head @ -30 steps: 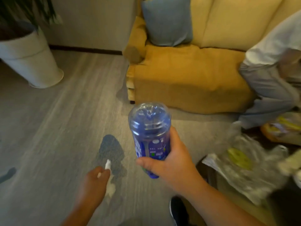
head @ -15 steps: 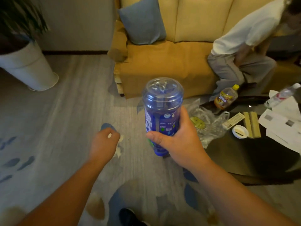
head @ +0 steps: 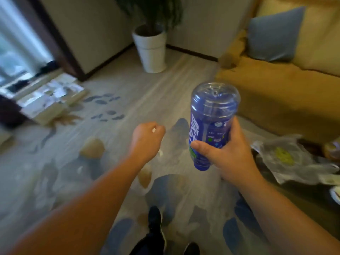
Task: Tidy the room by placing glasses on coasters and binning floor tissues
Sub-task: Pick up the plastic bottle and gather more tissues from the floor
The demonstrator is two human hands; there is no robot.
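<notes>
— Item one, hands?

— I log my right hand [head: 228, 153] clamped round a blue bottle [head: 211, 124], held neck down with its base toward the camera. My left hand [head: 147, 138] is balled in a fist around a white tissue [head: 154, 130]; only a scrap shows between the fingers.

— Where are they?

— Both over the patterned rug [head: 55, 181], the hands apart, fist just left of the bottle.

— Surroundings?

— I list a white planter [head: 150, 50] by the far wall, a yellow sofa [head: 276, 89] with a blue cushion [head: 274, 34] at right, crumpled clear plastic [head: 290, 159] on the dark worktop at right.
</notes>
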